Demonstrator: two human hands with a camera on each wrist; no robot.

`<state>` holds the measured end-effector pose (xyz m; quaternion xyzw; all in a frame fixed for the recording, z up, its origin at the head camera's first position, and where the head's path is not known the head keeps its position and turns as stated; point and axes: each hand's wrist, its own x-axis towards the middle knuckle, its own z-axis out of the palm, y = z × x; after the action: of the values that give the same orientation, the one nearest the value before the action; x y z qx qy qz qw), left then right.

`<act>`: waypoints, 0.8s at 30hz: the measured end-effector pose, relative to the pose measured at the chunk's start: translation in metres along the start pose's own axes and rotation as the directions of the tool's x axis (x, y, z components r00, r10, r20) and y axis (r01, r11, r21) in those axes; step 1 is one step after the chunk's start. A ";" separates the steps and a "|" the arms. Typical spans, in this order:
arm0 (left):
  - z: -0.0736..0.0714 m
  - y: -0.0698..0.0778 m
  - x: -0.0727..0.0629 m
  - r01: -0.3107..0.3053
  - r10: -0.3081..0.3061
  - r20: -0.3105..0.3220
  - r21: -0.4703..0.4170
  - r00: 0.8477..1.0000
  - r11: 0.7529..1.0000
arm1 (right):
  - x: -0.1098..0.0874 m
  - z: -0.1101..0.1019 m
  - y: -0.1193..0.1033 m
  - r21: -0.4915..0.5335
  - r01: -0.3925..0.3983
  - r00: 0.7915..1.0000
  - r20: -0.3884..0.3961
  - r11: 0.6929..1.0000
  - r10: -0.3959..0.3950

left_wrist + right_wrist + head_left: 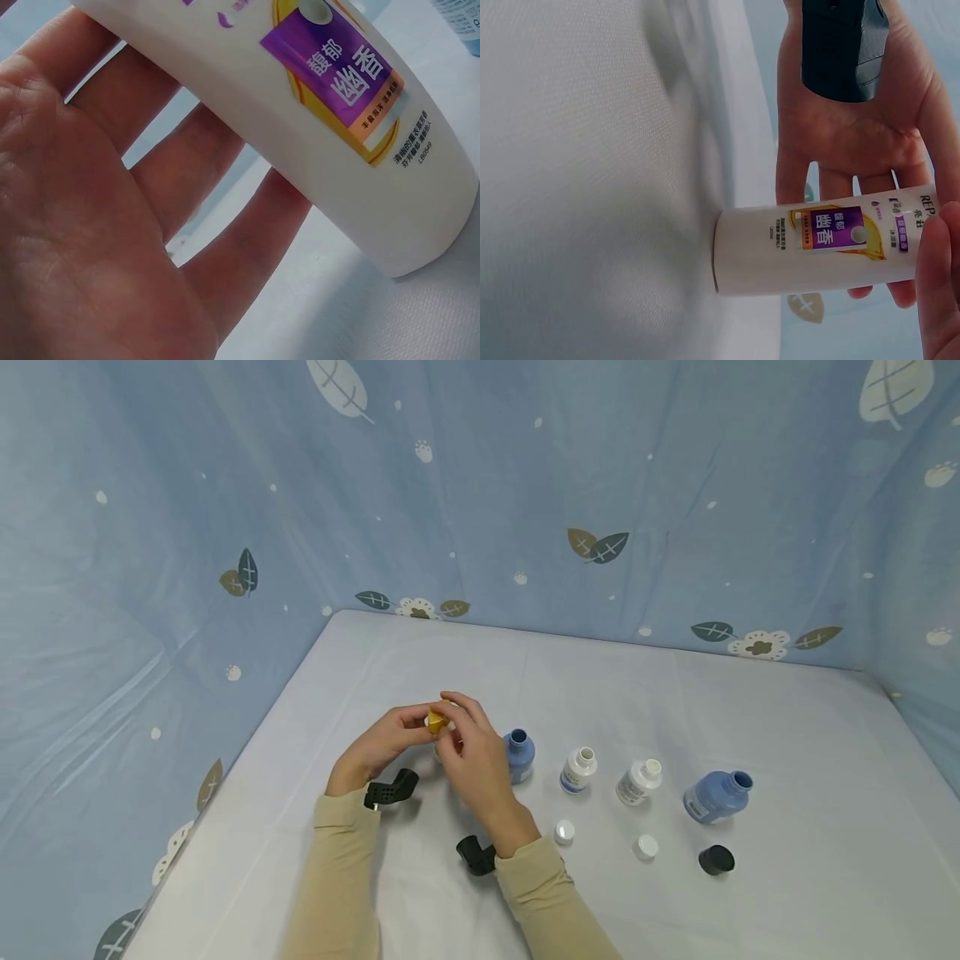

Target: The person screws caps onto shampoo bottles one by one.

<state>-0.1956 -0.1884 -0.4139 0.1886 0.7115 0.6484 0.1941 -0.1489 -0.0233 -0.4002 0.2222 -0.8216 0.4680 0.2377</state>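
A white toiletry bottle [761, 266] with a purple-and-gold label was held nearly upright, left of centre in the head view and largely hidden there. The left hand [386, 743] was curled round its upper part; the right hand [476, 768] pinched the gold cap [437, 722], though the fingers concealed whether this was fully seated. The bottle was probably light, its smooth wall slippery and apt to yield when squeezed; the shoulder offered the firmest hold, and the stiffer cap was best taken by its sides. A blue bottle [519, 760] just beside the right hand limited movement rightward, where two small white bottles [578, 771] and a black cap [716, 860] also lay. The white tabletop [360, 647] had its left edge well apart from the hands; the widest room for moving appeared to be toward the upper centre of the frame.
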 end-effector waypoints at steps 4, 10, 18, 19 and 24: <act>0.000 -0.001 0.000 0.012 -0.012 -0.006 -0.008 1.000 1.000 | -0.001 0.001 0.001 0.005 -0.009 1.000 -0.005 1.000 0.009; -0.001 -0.003 0.000 0.005 -0.005 -0.009 -0.008 1.000 1.000 | -0.001 0.000 0.002 0.007 -0.036 0.999 -0.028 0.999 0.036; 0.000 -0.004 0.001 -0.028 0.028 0.001 -0.011 1.000 1.000 | -0.002 0.000 0.001 -0.001 -0.062 0.997 -0.049 0.998 0.061; 0.000 -0.004 0.001 -0.029 0.029 0.001 -0.013 1.000 1.000 | -0.002 0.000 0.001 -0.004 -0.061 0.997 -0.050 0.998 0.061; 0.000 -0.002 0.001 -0.011 0.011 -0.008 -0.018 1.000 1.000 | -0.002 0.000 0.000 -0.009 -0.052 0.997 -0.062 0.999 0.051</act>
<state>-0.1963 -0.1879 -0.4158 0.1883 0.7055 0.6565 0.1895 -0.1476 -0.0225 -0.4012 0.1851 -0.8217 0.4763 0.2522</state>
